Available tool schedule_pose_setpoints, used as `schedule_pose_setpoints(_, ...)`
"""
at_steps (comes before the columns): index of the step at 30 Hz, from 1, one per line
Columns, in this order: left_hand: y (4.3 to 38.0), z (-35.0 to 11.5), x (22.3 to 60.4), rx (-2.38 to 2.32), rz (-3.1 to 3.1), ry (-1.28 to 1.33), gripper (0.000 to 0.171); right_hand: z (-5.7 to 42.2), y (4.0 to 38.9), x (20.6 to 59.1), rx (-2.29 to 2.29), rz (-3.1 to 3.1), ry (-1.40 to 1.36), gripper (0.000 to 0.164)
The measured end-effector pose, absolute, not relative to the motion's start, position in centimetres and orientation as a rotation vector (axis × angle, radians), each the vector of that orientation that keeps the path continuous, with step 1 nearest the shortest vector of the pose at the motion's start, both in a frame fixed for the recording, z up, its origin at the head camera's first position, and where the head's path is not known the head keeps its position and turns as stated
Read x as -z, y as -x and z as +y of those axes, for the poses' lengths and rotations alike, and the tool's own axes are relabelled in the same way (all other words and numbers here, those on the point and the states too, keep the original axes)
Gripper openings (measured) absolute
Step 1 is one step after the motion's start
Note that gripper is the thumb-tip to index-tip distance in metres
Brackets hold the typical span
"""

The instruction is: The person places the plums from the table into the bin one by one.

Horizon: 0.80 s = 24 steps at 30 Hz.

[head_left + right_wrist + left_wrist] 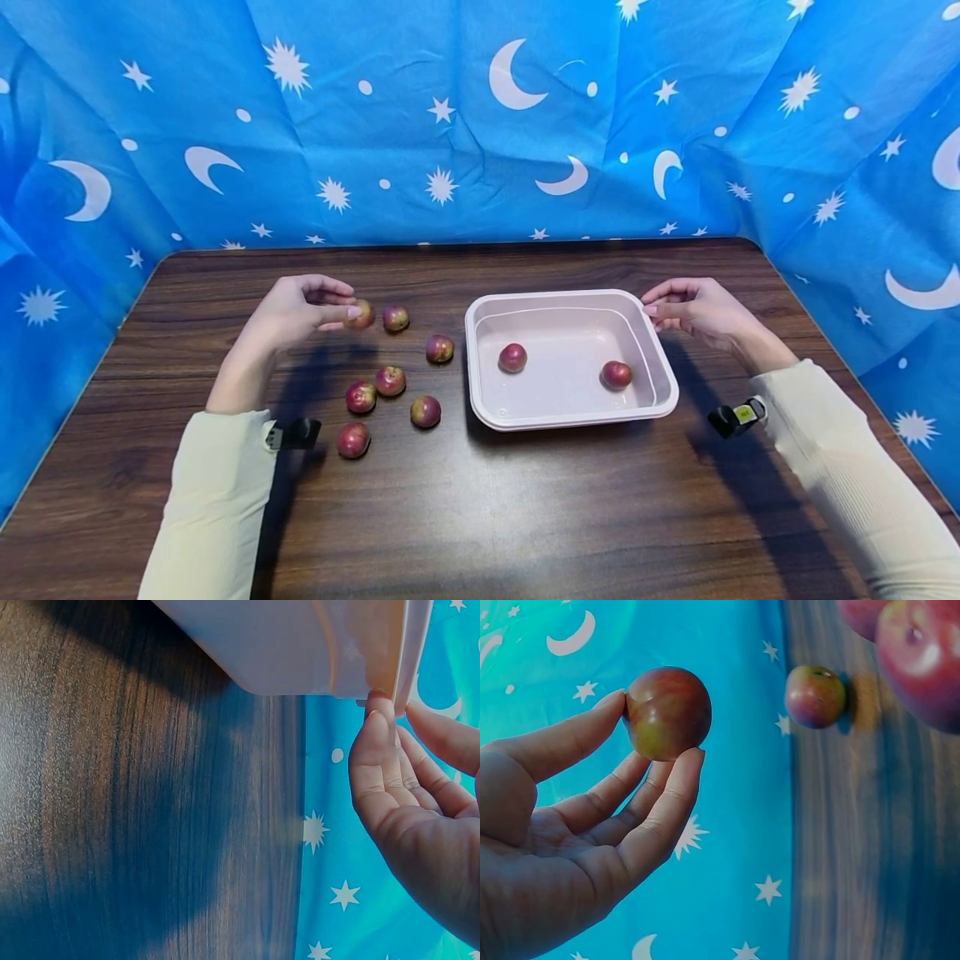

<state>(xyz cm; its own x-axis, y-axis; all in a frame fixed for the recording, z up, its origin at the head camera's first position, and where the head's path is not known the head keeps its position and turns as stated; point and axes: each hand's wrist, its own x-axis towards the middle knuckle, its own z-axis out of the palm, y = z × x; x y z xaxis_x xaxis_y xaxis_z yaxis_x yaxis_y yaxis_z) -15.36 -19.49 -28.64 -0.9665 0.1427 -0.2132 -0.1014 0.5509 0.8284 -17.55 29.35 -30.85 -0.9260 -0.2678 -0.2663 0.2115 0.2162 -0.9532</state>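
The left hand (303, 312) held a small red-and-green fruit (362, 314) by the fingertips, its grip clamped on it between the thumb on one side and the fingers on the other; in the left wrist view this fruit showed against the blue cloth (735, 825). The right hand (693, 312) pinched the far right corner of the pale plastic container (562, 379), its grip together on the rim, with the thumb on one side and fingers on the other. Inside the container lay two red fruits, well apart: the left one (513, 357) near the left wall and the right one (617, 375) toward the right. Six loose fruits (390, 381) were scattered on the dark wood-grain desk (480, 517) between the left arm and the container, one of them just to the right of the held fruit. Both arms wore pale sleeves (217, 475), with a small dark device (296, 433) at each wrist.
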Motion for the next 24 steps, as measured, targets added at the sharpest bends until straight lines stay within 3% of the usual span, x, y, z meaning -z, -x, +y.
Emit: schedule_pose_setpoints(24,15.2,-16.8,26.7,-1.483,2.506,-0.079,0.046,29.4,17.7,31.0,1.776,2.100,0.048,0.010)
